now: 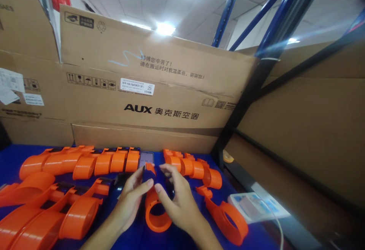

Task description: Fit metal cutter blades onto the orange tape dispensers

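An orange plastic part [158,219] with a round ring at its lower end is between my hands at the centre, its ring hanging toward me. A dark blue piece with an orange tip sits at its upper end. My left hand [132,196] holds the upper end from the left, thumb pressed on the dark piece. My right hand [178,196] grips it from the right, its thumb beside the ring and its fingers curled around the top. A single orange part [228,219] lies to the right of my right hand.
Rows of orange ring parts [85,166] stand on the blue table at left, with more [196,168] at back right. A phone [146,159] lies behind my hands. A white device [256,206] with a cable is at right. A cardboard wall [171,90] and blue metal posts rise behind.
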Demonstrator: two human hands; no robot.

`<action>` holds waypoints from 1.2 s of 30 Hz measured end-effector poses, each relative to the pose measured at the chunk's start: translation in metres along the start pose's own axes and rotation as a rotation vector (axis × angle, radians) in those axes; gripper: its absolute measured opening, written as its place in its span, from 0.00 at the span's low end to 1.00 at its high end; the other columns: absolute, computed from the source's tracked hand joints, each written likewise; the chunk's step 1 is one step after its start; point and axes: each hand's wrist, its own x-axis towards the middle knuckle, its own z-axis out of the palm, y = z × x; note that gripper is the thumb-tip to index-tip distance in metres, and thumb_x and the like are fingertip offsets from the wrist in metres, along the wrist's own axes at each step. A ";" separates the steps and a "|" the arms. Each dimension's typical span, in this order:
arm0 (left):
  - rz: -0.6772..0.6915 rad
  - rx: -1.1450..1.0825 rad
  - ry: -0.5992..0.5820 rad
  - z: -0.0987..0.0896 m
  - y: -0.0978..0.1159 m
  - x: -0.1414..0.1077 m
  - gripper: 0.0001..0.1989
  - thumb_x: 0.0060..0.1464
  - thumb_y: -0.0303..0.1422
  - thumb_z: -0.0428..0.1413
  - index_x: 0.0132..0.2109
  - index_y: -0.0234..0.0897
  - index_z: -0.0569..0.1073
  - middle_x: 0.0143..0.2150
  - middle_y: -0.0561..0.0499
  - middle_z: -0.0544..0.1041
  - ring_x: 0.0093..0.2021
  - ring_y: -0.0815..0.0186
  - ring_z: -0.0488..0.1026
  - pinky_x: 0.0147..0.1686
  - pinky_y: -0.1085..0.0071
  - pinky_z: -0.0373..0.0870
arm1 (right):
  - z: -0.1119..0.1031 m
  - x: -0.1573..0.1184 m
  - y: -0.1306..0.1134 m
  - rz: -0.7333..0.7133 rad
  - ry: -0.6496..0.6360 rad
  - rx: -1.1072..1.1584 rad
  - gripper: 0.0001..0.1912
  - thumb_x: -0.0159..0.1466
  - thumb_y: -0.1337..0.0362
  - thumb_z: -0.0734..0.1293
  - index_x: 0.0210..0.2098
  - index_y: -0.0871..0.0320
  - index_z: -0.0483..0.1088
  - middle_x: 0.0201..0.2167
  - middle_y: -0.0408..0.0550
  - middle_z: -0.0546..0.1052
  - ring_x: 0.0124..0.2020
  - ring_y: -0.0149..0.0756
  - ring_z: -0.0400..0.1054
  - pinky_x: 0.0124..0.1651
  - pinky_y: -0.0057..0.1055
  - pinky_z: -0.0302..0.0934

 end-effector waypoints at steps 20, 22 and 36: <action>0.033 -0.010 -0.013 -0.001 0.004 -0.003 0.23 0.50 0.29 0.68 0.54 0.46 0.79 0.56 0.50 0.80 0.59 0.58 0.72 0.58 0.66 0.68 | -0.007 -0.001 -0.002 0.016 0.002 -0.052 0.19 0.66 0.61 0.68 0.56 0.51 0.66 0.47 0.48 0.78 0.45 0.41 0.74 0.46 0.35 0.69; 0.036 0.005 -0.026 -0.002 0.006 -0.002 0.22 0.51 0.29 0.68 0.54 0.46 0.78 0.56 0.49 0.80 0.59 0.57 0.72 0.58 0.65 0.68 | -0.007 -0.001 0.000 0.026 0.009 -0.047 0.19 0.67 0.61 0.68 0.56 0.51 0.66 0.48 0.48 0.78 0.44 0.41 0.74 0.45 0.34 0.69; 0.033 0.062 -0.037 0.002 0.007 -0.005 0.22 0.50 0.29 0.68 0.53 0.42 0.79 0.57 0.45 0.79 0.60 0.54 0.72 0.56 0.65 0.72 | -0.011 -0.001 -0.005 0.008 0.013 -0.098 0.22 0.65 0.60 0.69 0.58 0.51 0.65 0.46 0.48 0.78 0.43 0.41 0.74 0.47 0.35 0.69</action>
